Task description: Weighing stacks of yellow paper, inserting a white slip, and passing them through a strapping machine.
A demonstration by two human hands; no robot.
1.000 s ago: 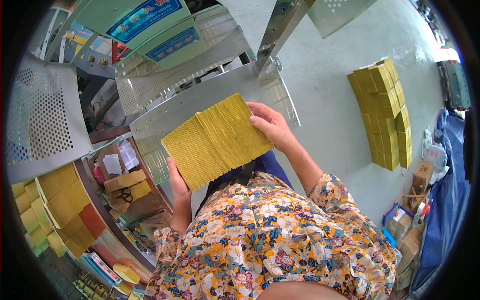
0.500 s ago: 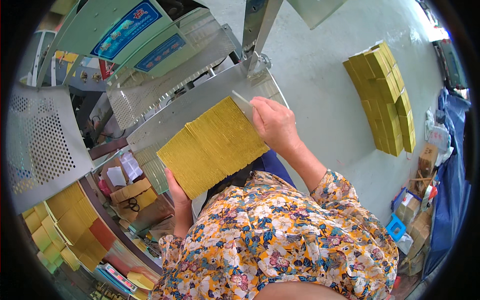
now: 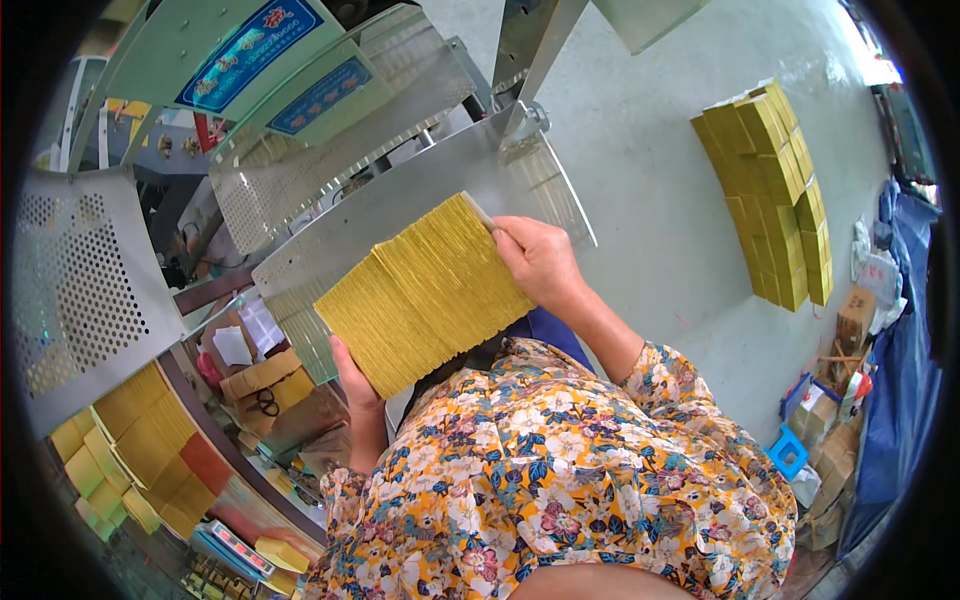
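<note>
Squaring a thick stack of yellow sheets (image 3: 425, 290) between two hands, seen from above. The stack lies edge-on, held over a slanted metal chute (image 3: 400, 205) of a machine; whether its underside rests on the metal or hangs just clear of it cannot be told from this view. The left hand (image 3: 352, 372) supports the near lower corner, thumb up along the stack's end face, the other fingers hidden beneath. The right hand (image 3: 540, 262) closes over the far end, its fingers curled round the upper corner and pressed together against the sheets, with what looks like a pale card or divider (image 3: 478, 210) showing at the fingertips.

To do this step well, judged from the frame: keep both ends compressed evenly so the middle sheets do not bow or slide out; let the left thumb act as a stop while the right hand pushes the edges flush; keep the stack's long edge parallel to the chute wall. The slight fanning along the top suggests the sheets are not yet fully aligned, so a firm, even squeeze matters more than speed.

Further bundles of yellow sheets (image 3: 770, 190) stand stacked on the grey floor (image 3: 640, 180) to the right; more bundles (image 3: 140, 440) lie at lower left beside a perforated metal panel (image 3: 80, 290).
</note>
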